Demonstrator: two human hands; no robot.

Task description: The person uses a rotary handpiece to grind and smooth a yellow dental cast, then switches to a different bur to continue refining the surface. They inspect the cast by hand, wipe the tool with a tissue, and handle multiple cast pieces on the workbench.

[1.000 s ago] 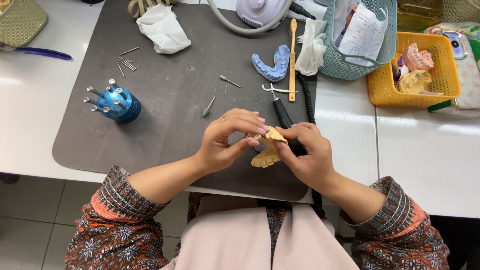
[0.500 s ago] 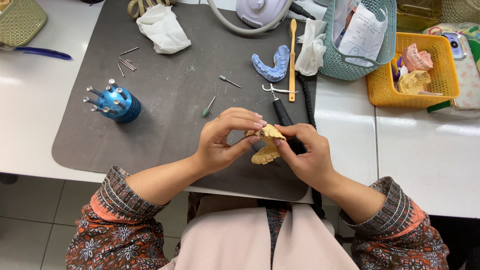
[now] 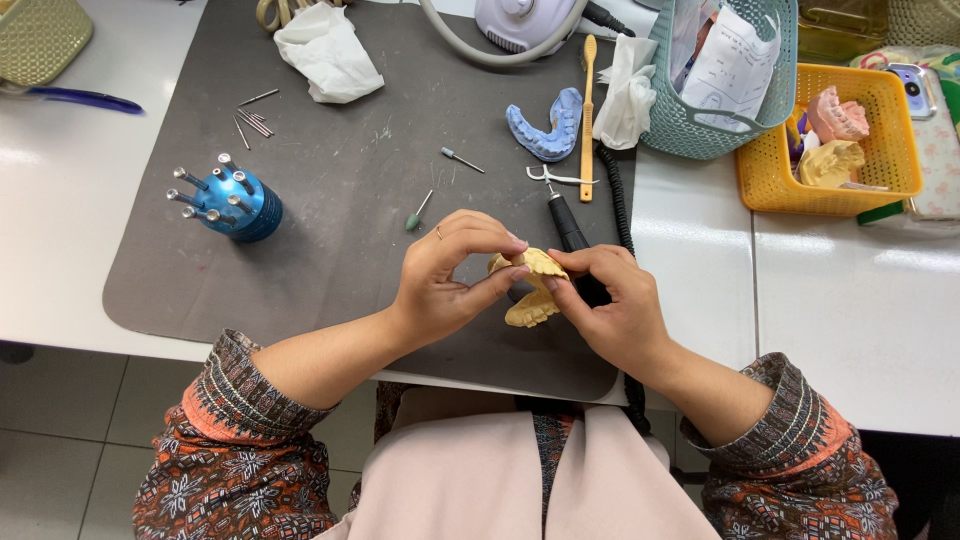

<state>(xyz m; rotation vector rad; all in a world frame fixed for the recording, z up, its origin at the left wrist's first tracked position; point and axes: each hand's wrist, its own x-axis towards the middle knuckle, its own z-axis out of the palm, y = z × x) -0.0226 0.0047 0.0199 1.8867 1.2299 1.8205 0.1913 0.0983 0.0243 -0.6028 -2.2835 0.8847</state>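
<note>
Cast (image 3: 530,290) yellow dental model, pinched between both hands | left hand (image 3: 450,275) grips its left end, right hand (image 3: 610,305) its right | long axis runs hand to hand | black handpiece (image 3: 568,222) just beyond right fingertips

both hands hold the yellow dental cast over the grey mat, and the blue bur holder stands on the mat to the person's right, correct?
Not quite: the head view shows the blue bur holder to the person's left. Both the left hand and right hand do hold the yellow dental cast over the grey mat.

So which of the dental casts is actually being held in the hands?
The yellow cast, pinched between the left hand and right hand. The blue one lies on the grey mat; the pink and cream ones sit in the yellow basket.
</note>
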